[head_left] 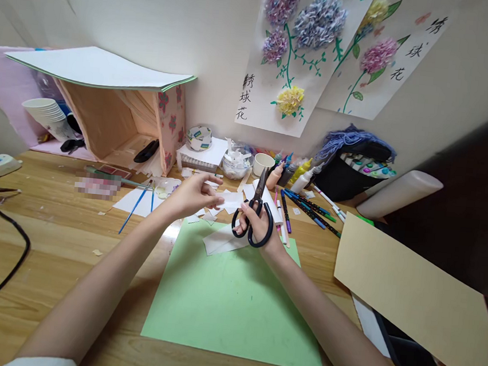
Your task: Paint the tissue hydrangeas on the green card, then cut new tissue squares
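Observation:
A small piece of white paper [230, 200] is pinched between the thumb and fingers of my left hand [197, 194]. My right hand [258, 223] is closed on black-handled scissors [259, 191], whose blades point up and away from me. Its thumb and fingertip are at the right edge of the same paper; whether they grip it I cannot tell. Below both hands, a creased white paper strip [221, 244] lies on the far part of a green sheet [232, 308]. Loose white paper scraps [209, 216] lie just beyond the sheet's far edge.
Along the wall stand a tape roll [199, 138], a bowl of scraps [237, 162], a paper cup [264, 163] and paint bottles [301, 180]. Several pens [310, 208] lie to the right. A pink box [115, 130] is at left; tan board [413, 303] covers a dark device [413, 349].

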`<state>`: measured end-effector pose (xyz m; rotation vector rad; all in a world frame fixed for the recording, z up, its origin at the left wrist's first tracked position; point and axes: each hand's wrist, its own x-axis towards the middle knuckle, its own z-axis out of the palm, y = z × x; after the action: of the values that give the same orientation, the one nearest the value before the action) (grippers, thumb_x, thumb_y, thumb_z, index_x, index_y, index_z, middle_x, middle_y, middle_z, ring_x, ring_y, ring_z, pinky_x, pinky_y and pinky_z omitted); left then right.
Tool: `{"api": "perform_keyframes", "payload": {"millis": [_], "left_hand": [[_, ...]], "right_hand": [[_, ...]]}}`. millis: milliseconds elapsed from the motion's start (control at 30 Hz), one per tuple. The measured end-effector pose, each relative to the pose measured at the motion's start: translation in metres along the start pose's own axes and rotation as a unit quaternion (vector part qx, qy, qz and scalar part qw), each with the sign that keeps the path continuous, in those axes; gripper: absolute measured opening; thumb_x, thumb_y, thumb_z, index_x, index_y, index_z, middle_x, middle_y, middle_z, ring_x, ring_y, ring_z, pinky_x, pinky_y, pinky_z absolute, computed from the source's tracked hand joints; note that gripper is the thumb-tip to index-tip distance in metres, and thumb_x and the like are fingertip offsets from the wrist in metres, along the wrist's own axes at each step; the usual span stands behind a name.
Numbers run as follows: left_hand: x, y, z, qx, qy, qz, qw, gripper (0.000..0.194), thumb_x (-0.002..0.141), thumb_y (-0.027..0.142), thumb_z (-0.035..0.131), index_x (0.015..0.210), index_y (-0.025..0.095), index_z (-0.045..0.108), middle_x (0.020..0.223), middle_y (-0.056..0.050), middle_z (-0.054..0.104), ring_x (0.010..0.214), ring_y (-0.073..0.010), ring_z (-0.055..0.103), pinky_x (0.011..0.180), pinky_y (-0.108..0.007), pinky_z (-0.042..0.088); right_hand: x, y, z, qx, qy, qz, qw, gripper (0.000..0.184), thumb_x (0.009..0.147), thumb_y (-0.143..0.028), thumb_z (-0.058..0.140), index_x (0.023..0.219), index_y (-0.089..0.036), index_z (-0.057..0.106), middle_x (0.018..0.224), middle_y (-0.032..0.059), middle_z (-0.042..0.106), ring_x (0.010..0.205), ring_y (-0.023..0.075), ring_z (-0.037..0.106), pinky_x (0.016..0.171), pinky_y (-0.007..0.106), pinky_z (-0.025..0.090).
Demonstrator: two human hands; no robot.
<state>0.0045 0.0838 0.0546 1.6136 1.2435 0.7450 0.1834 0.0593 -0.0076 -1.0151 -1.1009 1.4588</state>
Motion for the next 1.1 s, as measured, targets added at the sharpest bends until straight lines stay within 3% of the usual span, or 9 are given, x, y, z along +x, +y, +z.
{"api": "perform_keyframes", "payload": {"millis": [100,200,333,433,600,900,1100], "left_hand": [[0.002,0.001,-0.005,-0.017,0.053,0.009,0.998,0.044,0.068,0.028,0.071,0.107,0.013,0.055,0.064,-0.002,0.066,0.062,-0.0174,0.066,0.056,-0.026,0.049],[0.005,-0.001,-0.011,-0.05,0.133,0.012,0.99,0.044,0.067,0.024,0.071,0.105,0.012,0.054,0.066,-0.002,0.067,0.063,-0.0184,0.068,0.061,-0.029,0.053],[0.007,-0.002,-0.016,-0.066,0.2,0.029,0.977,0.043,0.066,0.021,0.072,0.104,0.012,0.053,0.065,-0.001,0.067,0.062,-0.0167,0.067,0.062,-0.029,0.053],[0.006,0.001,-0.012,-0.08,0.173,0.013,0.982,0.043,0.065,0.018,0.073,0.103,0.012,0.053,0.061,0.001,0.066,0.059,-0.0158,0.066,0.062,-0.028,0.054],[0.004,0.001,-0.005,-0.067,0.112,-0.01,0.991,0.044,0.067,0.02,0.072,0.106,0.013,0.053,0.062,0.0,0.065,0.062,-0.0189,0.068,0.063,-0.032,0.055],[0.005,-0.004,-0.004,-0.046,0.104,0.0,0.993,0.045,0.068,0.023,0.071,0.107,0.013,0.052,0.064,-0.002,0.065,0.065,-0.022,0.069,0.064,-0.035,0.056],[0.005,-0.004,-0.006,-0.056,0.106,0.002,0.993,0.046,0.067,0.025,0.073,0.106,0.013,0.053,0.063,0.0,0.065,0.065,-0.021,0.069,0.066,-0.034,0.055]], "right_hand": [[-0.003,-0.002,0.002,0.009,-0.036,0.072,0.997,0.053,0.073,-0.072,0.047,0.072,-0.018,0.048,0.039,-0.0069,0.047,0.036,0.0104,0.051,0.048,0.025,0.048],[-0.01,-0.004,0.004,-0.019,-0.109,0.132,0.985,0.068,0.066,-0.085,0.033,0.074,-0.019,0.047,0.045,-0.0046,0.05,0.041,0.0119,0.054,0.048,0.026,0.046],[-0.021,-0.002,0.005,-0.091,-0.202,0.14,0.965,0.071,0.064,-0.087,0.028,0.075,-0.019,0.045,0.049,-0.0053,0.048,0.044,0.0105,0.053,0.051,0.024,0.044],[-0.024,0.002,0.004,-0.117,-0.234,0.131,0.956,0.069,0.068,-0.085,0.024,0.077,-0.019,0.044,0.051,-0.0057,0.047,0.045,0.01,0.051,0.051,0.024,0.042],[-0.025,-0.003,0.005,-0.15,-0.223,0.124,0.955,0.07,0.065,-0.087,0.022,0.074,-0.02,0.041,0.05,-0.0067,0.041,0.044,0.0094,0.047,0.05,0.024,0.041],[-0.024,-0.004,0.007,-0.165,-0.22,0.106,0.956,0.071,0.064,-0.088,0.022,0.072,-0.02,0.04,0.048,-0.008,0.038,0.04,0.0079,0.044,0.047,0.024,0.042],[-0.027,-0.009,0.009,-0.177,-0.182,0.093,0.963,0.065,0.064,-0.085,0.033,0.068,-0.02,0.041,0.047,-0.0083,0.038,0.037,0.0076,0.042,0.038,0.021,0.04]]}}
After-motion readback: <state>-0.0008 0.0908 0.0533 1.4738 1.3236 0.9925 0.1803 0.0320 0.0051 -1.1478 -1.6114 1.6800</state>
